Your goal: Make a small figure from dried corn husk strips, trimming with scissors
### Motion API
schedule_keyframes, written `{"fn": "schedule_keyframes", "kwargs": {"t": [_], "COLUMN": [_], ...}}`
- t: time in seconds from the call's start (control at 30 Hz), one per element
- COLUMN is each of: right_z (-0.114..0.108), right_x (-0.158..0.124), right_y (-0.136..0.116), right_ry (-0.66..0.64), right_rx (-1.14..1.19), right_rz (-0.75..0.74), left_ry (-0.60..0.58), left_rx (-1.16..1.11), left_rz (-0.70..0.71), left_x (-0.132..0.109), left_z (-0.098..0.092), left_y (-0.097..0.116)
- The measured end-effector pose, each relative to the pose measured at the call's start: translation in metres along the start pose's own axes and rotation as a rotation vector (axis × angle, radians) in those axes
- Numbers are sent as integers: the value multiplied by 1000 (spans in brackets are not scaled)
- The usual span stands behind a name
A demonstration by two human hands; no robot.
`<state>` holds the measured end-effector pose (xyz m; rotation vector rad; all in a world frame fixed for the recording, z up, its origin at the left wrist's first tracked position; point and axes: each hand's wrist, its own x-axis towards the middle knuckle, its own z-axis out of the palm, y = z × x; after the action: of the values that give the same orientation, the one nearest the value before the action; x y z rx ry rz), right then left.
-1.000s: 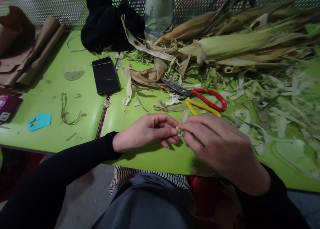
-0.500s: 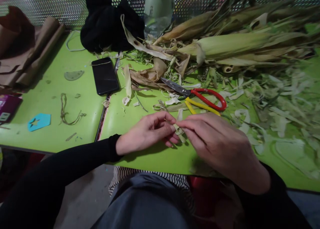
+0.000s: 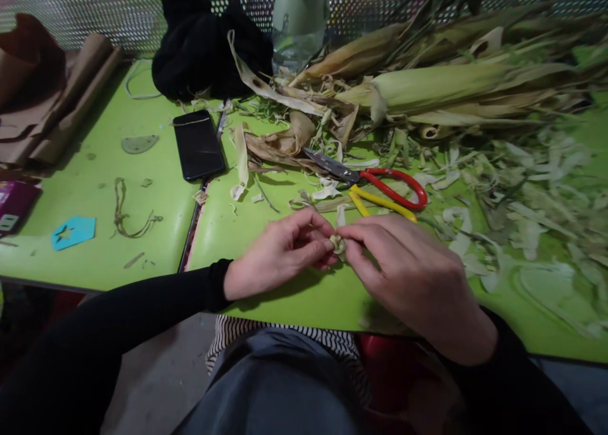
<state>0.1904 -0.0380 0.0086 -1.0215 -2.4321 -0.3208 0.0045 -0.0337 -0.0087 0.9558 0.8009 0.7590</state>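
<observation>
Between my two hands is a small pale piece of corn husk (image 3: pixel 338 245), curled and folded, above the front of the green table. My left hand (image 3: pixel 289 245) pinches its left side between thumb and fingers. From the right, the thumb and forefinger of my right hand (image 3: pixel 411 267) grip its other side. Just beyond my hands lie scissors (image 3: pixel 354 176) with one red and one yellow handle, blades pointing back left. Strips of husk surround them, and a dry brown husk (image 3: pixel 280 144) rests near the blade tips.
A heap of corn husks (image 3: pixel 441 83) fills the back right, with shredded scraps (image 3: pixel 536 194) at right. Left of it stand a bottle (image 3: pixel 301 26) and a black cloth item (image 3: pixel 204 55). A phone (image 3: pixel 198 145), brown paper (image 3: pixel 57 99) and a blue tag (image 3: pixel 73 232) lie leftward.
The husk piece is now curled up more tightly between my fingertips. My right hand has shifted slightly left, and the fingers of my left hand have drawn in.
</observation>
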Motion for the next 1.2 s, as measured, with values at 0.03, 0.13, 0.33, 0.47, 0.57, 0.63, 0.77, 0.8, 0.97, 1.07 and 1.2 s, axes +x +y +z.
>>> {"fn": "schedule_keyframes", "kwargs": {"t": [0.03,0.13,0.33,0.47,0.57,0.63,0.77,0.8,0.97,1.07,1.2], "right_z": [0,-2,-3,-3,-5,-7,-8,-8,-8,-7,-3], "right_x": [0,0,2,3,4,5,7,7,7,6,4], "right_y": [1,3,3,5,7,9,11,11,9,8,8], "right_ry": [-9,-34,-35,-21,-60,-101,-144,-147,-156,-108,8], "right_rx": [-8,-31,-26,56,236,331,408,414,425,382,271], "right_rz": [-22,-71,-99,-83,71,158,233,251,263,190,39], "left_ry": [5,17,32,38,20,-10,-57,-57,-36,4,29], "left_rx": [6,20,0,-16,-25,-26,-9,-3,25,23,-33], "left_rz": [-6,-34,-47,-87,-83,-75,-65,-60,-45,-43,-56], "left_x": [0,-1,0,1,0,0,0,1,2,2,2], "left_z": [0,1,0,0,-1,-2,-4,-5,-6,-6,-5], "left_y": [0,2,4,5,5,4,4,4,5,7,8]}}
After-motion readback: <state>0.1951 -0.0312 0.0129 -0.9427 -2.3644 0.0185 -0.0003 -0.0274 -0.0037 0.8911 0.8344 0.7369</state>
